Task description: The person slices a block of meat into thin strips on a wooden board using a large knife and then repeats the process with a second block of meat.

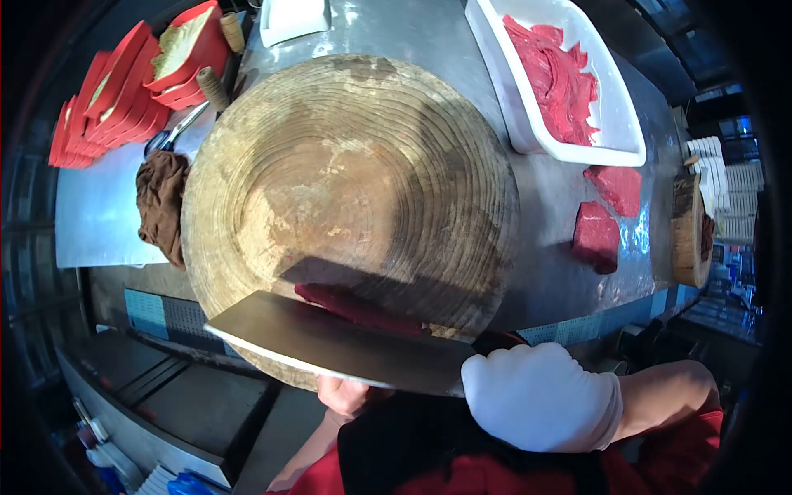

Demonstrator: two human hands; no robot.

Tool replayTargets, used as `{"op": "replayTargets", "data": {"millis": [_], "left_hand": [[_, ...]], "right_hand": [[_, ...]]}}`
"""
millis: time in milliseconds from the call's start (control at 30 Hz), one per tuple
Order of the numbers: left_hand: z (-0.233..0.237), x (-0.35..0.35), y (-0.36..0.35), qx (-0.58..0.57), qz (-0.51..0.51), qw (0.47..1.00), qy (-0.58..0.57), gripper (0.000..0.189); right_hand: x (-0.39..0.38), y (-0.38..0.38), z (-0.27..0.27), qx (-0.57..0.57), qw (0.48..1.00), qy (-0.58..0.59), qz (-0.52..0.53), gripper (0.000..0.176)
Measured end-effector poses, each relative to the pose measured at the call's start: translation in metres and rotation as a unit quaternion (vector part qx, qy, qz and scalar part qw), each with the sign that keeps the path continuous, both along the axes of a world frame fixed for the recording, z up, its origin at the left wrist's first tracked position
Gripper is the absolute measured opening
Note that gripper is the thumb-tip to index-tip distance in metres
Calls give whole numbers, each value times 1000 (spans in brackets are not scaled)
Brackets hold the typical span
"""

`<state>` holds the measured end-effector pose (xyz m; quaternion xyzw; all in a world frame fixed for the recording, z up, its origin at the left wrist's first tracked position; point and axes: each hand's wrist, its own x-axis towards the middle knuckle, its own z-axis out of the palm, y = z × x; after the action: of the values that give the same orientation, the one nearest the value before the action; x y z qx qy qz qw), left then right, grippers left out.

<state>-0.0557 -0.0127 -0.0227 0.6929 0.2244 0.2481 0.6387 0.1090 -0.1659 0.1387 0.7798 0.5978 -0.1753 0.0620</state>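
Note:
My right hand [540, 398], in a white glove, is wrapped round the handle end of a wide cleaver [338, 338]. The blade stretches leftward across the near edge of a round wooden chopping block [346, 107]. Just beyond the blade, a strip of dark red meat [355, 307] lies on the block, partly covered by the cleaver. My left hand [345, 393] is bare and near the block's front edge, below the blade. The cleaver hides its fingers, so what it touches does not show.
At the right stand a white tub [615, 107] of sliced red meat [561, 82] and two meat chunks [596, 238] [616, 190] on the metal table [536, 206]. Leftward are a brown cloth [162, 206], scissors [177, 130] and stacked red containers [115, 91]. A white dish [294, 21] sits at the back.

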Motion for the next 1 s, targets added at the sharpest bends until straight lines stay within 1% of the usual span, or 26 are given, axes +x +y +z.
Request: {"op": "replayTargets", "data": {"millis": [33,100,200,333,433,500,567,633,667,700,767,833,867,900,933,967,1000], "left_hand": [[5,-11,-5,-104,28,993,50,19],[-75,-49,-24,36,106,991,72,18],[-74,-48,-21,44,75,993,83,17],[-66,-39,-15,65,22,994,87,17],[-52,-23,-6,97,-13,992,75,17],[-38,-11,-9,117,-30,991,64,17],[-19,11,-11,146,-43,988,40,17],[20,40,-8,264,-19,964,8,19],[16,39,-7,381,-15,924,-13,23],[18,43,-7,382,-16,924,-25,24],[23,43,-6,383,-27,923,-11,21],[27,42,-6,380,-26,925,-10,21],[29,42,-5,371,-31,928,-12,19],[31,42,-4,363,-37,931,-13,17],[39,41,-1,357,-53,933,8,17],[39,40,4,361,-60,931,9,17],[41,41,11,371,-58,927,13,17]], "right_hand": [[1,2,0,-3,1000,4,-6,21],[4,7,0,-12,999,37,-10,20],[8,14,-2,1,999,54,9,19],[5,31,-11,31,997,71,-24,18],[-4,44,-27,69,996,36,-52,17],[-5,44,-27,151,975,118,-111,17],[0,38,-33,170,975,103,-95,17],[10,34,-35,170,961,185,-116,16],[18,23,-31,166,954,218,-120,15],[26,11,-27,137,963,209,-99,15],[41,-23,-26,189,965,176,-34,16],[47,-43,-13,183,939,199,-212,21],[48,-54,-13,171,904,233,-316,23],[49,-65,-13,157,855,266,-416,24],[52,-77,-15,176,875,255,-371,24],[50,-82,-15,184,874,258,-369,24],[47,-87,-14,182,809,317,-460,24]]}}
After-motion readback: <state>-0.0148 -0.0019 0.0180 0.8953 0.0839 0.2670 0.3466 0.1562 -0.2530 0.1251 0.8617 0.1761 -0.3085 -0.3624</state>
